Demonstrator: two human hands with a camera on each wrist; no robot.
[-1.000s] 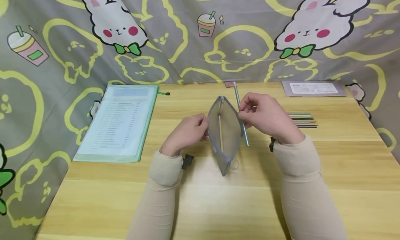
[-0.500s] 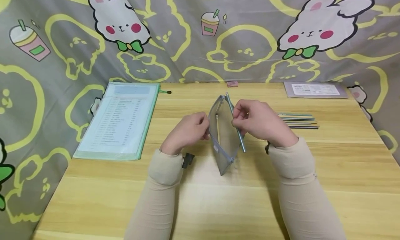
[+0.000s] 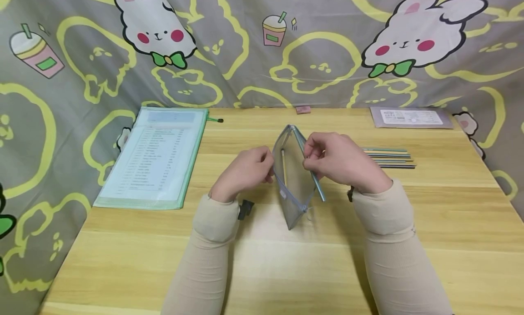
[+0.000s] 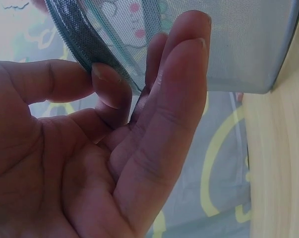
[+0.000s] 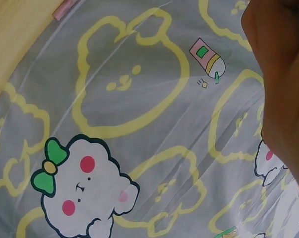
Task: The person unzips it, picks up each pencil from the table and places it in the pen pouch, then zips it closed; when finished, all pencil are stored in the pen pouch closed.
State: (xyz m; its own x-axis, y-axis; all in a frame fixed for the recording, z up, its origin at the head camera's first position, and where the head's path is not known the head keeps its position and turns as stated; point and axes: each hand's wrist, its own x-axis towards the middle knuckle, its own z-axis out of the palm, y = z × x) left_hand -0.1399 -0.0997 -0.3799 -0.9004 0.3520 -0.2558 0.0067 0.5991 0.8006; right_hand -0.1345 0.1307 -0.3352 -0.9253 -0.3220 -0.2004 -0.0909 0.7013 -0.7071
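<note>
A grey mesh zip pouch stands in the middle of the table with its mouth spread. My left hand pinches the pouch's left rim; in the left wrist view, thumb and index finger of that hand grip the zip edge of the mesh. Inside the pouch leans a yellow pencil. Between the fingertips of my right hand is a shiny blue pencil, slanting along the pouch's right rim. Only part of the right hand shows in the right wrist view, without the pencil.
Several pencils lie side by side right of the right hand. A purple packet with a white label and a pink eraser lie at the back. At left is a green-edged document folder. A printed curtain hangs behind.
My right hand has moved left and slightly down with the blue pencil, bringing its upper end from near the eraser to the pouch's far corner. My left hand stays on the rim.
</note>
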